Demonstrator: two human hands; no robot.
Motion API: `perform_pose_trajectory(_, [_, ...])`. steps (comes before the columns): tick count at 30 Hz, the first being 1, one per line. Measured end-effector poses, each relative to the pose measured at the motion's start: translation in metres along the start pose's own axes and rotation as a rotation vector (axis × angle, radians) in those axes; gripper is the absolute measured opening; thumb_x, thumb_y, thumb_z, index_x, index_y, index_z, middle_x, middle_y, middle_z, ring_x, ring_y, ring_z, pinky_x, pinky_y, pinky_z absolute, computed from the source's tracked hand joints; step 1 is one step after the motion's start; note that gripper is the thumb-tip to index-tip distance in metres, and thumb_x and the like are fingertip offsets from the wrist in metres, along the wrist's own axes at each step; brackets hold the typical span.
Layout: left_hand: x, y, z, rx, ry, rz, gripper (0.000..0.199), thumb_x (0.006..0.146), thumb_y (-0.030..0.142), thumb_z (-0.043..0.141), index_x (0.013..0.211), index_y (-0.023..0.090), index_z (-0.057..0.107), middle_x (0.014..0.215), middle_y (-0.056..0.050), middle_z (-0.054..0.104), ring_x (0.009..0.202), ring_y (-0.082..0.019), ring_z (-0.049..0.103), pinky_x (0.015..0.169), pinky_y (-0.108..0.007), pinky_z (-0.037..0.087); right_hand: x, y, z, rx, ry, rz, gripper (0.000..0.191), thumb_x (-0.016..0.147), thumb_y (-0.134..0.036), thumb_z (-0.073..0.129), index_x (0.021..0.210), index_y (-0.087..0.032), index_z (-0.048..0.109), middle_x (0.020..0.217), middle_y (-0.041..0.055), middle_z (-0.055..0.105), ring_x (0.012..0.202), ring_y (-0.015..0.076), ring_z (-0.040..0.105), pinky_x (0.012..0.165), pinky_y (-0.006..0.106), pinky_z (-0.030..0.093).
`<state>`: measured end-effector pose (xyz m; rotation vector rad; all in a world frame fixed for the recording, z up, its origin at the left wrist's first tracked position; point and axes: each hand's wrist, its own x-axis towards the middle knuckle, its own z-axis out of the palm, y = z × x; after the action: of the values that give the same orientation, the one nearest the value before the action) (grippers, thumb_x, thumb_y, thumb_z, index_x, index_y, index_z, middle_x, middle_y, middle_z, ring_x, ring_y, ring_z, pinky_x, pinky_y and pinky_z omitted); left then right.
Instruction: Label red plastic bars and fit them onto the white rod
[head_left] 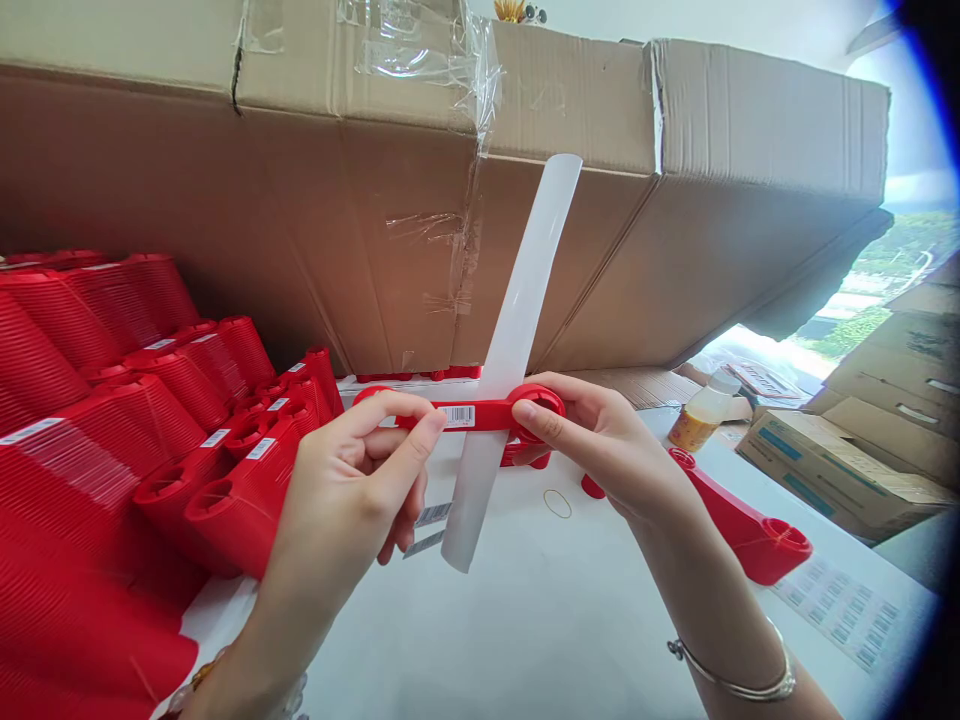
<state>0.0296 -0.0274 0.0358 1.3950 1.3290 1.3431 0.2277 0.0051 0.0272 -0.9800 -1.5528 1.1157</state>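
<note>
My left hand pinches one end of a red plastic bar between thumb and fingers. My right hand grips the bar's other end, a round ring. A barcode label is stuck on the bar. A long translucent white plastic strip crosses behind the bar, tilted, its lower end near my left hand's fingers. Whether the strip is fixed to the bar is hidden. A second red piece with a ring end lies on the white table to the right of my right hand.
Stacks of red ribbed plastic parts fill the left side. Large cardboard boxes stand along the back. A rubber band, a sheet of barcode labels and a small bottle lie nearby. More boxes sit at right.
</note>
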Motion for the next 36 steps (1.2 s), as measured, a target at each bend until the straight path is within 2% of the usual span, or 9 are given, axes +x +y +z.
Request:
perform_pose_trajectory(13, [0.007, -0.013, -0.006, 0.002, -0.089, 0.044, 0.017, 0.093, 0.042, 0.065, 0.084, 0.028, 0.064, 0.044, 0.01, 0.049, 0.032, -0.008, 0.044, 0.03, -0.014, 0.035, -0.001, 0.0, 0.003, 0.013, 0.016, -0.025, 0.032, 0.083, -0.051, 0.079, 0.089, -0.02, 0.073, 0.091, 0.0042, 0.068, 0.076, 0.0165, 0.07, 0.067, 0.027, 0.065])
perform_pose_trajectory(23, [0.023, -0.019, -0.008, 0.068, -0.027, -0.017, 0.045, 0.086, 0.054, 0.073, 0.073, 0.024, 0.043, 0.049, 0.01, 0.052, 0.036, -0.009, 0.05, 0.03, -0.018, 0.036, 0.002, 0.008, 0.016, 0.014, 0.148, -0.067, 0.035, 0.08, -0.052, 0.081, 0.091, -0.021, 0.072, 0.089, 0.0023, 0.059, 0.079, 0.0165, 0.062, 0.064, 0.029, 0.065])
perform_pose_trajectory(25, [0.017, -0.013, -0.011, -0.003, 0.001, 0.088, 0.033, 0.093, 0.05, 0.065, 0.081, 0.026, 0.046, 0.054, 0.01, 0.053, 0.035, -0.01, 0.049, 0.03, -0.02, 0.038, 0.005, 0.009, 0.016, 0.02, 0.162, -0.057, 0.037, 0.082, -0.054, 0.078, 0.092, -0.02, 0.071, 0.09, 0.0029, 0.059, 0.079, 0.0163, 0.062, 0.064, 0.03, 0.066])
perform_pose_trajectory(27, [0.009, -0.008, -0.013, -0.035, 0.18, 0.321, 0.016, 0.099, 0.041, 0.057, 0.096, 0.029, 0.047, 0.075, 0.007, 0.059, 0.046, -0.01, 0.057, 0.038, -0.024, 0.048, 0.008, 0.01, 0.015, 0.022, 0.178, -0.045, 0.037, 0.084, -0.055, 0.075, 0.092, -0.019, 0.071, 0.09, 0.0034, 0.06, 0.08, 0.0166, 0.062, 0.066, 0.03, 0.067])
perform_pose_trajectory(28, [0.005, -0.007, -0.012, -0.01, 0.308, 0.443, 0.013, 0.099, 0.037, 0.056, 0.105, 0.03, 0.046, 0.094, 0.004, 0.061, 0.063, -0.012, 0.065, 0.048, -0.026, 0.055, 0.008, 0.01, 0.015, 0.024, 0.187, -0.043, 0.036, 0.086, -0.055, 0.074, 0.091, -0.019, 0.071, 0.089, 0.0033, 0.061, 0.08, 0.0165, 0.062, 0.067, 0.03, 0.067])
perform_pose_trajectory(30, [0.003, -0.011, -0.011, 0.129, 0.501, 0.615, 0.027, 0.098, 0.032, 0.059, 0.119, 0.03, 0.041, 0.127, -0.004, 0.051, 0.107, -0.02, 0.067, 0.079, -0.034, 0.063, 0.009, 0.011, 0.015, 0.041, 0.198, -0.046, 0.035, 0.086, -0.054, 0.074, 0.091, -0.019, 0.071, 0.087, 0.0027, 0.06, 0.079, 0.0156, 0.062, 0.067, 0.028, 0.066])
perform_pose_trajectory(32, [0.007, -0.022, -0.009, 0.331, 0.541, 0.709, 0.045, 0.095, 0.031, 0.066, 0.129, 0.027, 0.038, 0.142, -0.01, 0.041, 0.139, -0.029, 0.047, 0.11, -0.045, 0.052, 0.008, 0.011, 0.017, 0.073, 0.193, -0.039, 0.036, 0.085, -0.055, 0.075, 0.091, -0.019, 0.072, 0.086, 0.0021, 0.059, 0.076, 0.0144, 0.061, 0.064, 0.027, 0.065])
perform_pose_trajectory(34, [0.018, -0.035, -0.007, 0.502, 0.514, 0.814, 0.061, 0.09, 0.027, 0.072, 0.137, 0.026, 0.033, 0.148, -0.014, 0.035, 0.149, -0.032, 0.033, 0.122, -0.052, 0.038, 0.007, 0.011, 0.02, 0.1, 0.177, -0.025, 0.037, 0.084, -0.056, 0.076, 0.09, -0.019, 0.072, 0.086, 0.0019, 0.059, 0.074, 0.0137, 0.061, 0.061, 0.026, 0.064])
perform_pose_trajectory(36, [0.028, -0.044, -0.005, 0.561, 0.493, 0.897, 0.076, 0.086, 0.023, 0.075, 0.143, 0.027, 0.026, 0.153, -0.017, 0.025, 0.151, -0.032, 0.026, 0.122, -0.055, 0.037, 0.004, 0.012, 0.024, 0.119, 0.158, -0.018, 0.038, 0.084, -0.057, 0.076, 0.09, -0.02, 0.072, 0.088, 0.0024, 0.06, 0.075, 0.0145, 0.062, 0.062, 0.026, 0.064])
